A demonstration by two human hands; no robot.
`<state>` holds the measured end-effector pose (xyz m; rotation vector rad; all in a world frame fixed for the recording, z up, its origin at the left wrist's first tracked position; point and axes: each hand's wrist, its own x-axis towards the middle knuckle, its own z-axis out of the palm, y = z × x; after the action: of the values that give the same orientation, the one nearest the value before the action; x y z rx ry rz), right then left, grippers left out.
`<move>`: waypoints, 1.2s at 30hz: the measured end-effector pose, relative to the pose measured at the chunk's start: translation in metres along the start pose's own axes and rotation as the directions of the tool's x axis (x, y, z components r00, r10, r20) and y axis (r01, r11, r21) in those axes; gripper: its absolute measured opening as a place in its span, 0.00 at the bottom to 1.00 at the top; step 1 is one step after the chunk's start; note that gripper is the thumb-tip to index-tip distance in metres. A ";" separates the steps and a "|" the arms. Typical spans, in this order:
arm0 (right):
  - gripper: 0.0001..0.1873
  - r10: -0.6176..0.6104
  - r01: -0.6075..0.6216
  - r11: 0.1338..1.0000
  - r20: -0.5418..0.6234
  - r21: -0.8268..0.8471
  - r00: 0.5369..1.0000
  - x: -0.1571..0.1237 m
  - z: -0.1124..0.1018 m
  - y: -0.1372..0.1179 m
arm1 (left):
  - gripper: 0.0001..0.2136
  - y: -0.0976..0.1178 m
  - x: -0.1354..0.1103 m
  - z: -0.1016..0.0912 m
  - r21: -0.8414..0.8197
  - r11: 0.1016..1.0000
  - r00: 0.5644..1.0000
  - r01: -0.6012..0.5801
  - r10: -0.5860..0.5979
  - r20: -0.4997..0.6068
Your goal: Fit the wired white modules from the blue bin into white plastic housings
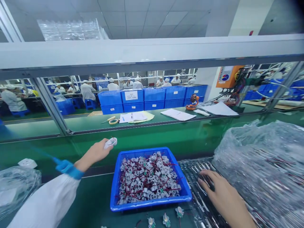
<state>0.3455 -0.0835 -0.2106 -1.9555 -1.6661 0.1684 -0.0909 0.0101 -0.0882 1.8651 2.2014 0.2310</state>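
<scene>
My left hand (96, 152) reaches forward over the green belt (147, 136) and is closed on a small white part (110, 142) held at its fingertips. In front of me sits a blue tray (115, 186) piled with several small grey coil parts with red wires (148, 179). My right hand (219, 190) rests palm down with fingers spread on a clear plastic blister tray (194, 171) to the right of the blue tray. Three small assembled parts (165, 219) lie on the table just in front of the blue tray.
A big crumpled clear plastic bag (261, 164) covers trays at the right; another bag (16, 185) lies at the far left beside a white part (27, 163). Beyond the belt are papers (133, 117), tape (113, 121), blue crates (152, 98) and several workers in white.
</scene>
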 end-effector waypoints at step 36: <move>0.23 0.208 -0.101 0.626 -0.041 0.773 0.977 -0.004 -0.024 -0.028 | 0.11 0.075 -0.035 0.053 0.171 0.774 0.792 -0.610 0.588 0.164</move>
<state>0.3312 -0.0929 -0.1782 -1.3815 -1.0500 0.6920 0.0008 -0.0140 -0.1146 2.6004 1.5393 0.0002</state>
